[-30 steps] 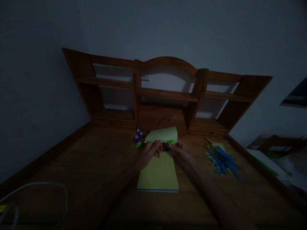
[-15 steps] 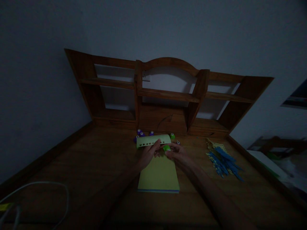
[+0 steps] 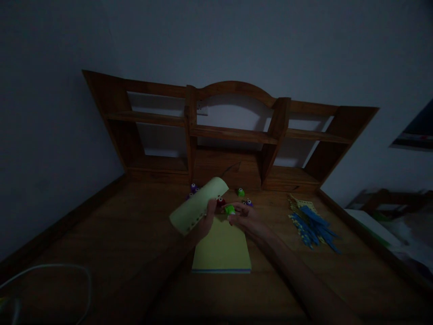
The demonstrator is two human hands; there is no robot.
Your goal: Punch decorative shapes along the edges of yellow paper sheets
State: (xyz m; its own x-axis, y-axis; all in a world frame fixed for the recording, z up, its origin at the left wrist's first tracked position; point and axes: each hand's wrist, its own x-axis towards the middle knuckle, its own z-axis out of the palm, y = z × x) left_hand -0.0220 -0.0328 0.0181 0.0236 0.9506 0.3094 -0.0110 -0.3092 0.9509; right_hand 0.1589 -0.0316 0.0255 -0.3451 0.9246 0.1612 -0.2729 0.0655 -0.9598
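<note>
Our left hand [image 3: 205, 222] pinches the curled sheet [image 3: 196, 205] leftward, seemingly clear of the green punch [image 3: 230, 209] our right hand [image 3: 248, 220] holds between fingertips above the paper stack's [image 3: 221, 253] far end.

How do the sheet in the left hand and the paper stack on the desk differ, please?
The sheet is curled and held up by the left hand, while the paper stack lies flat on the desk. The sheet has holes along one edge; the paper stack shows differently coloured layers at its near edge. Both show pale yellowish paper.
</note>
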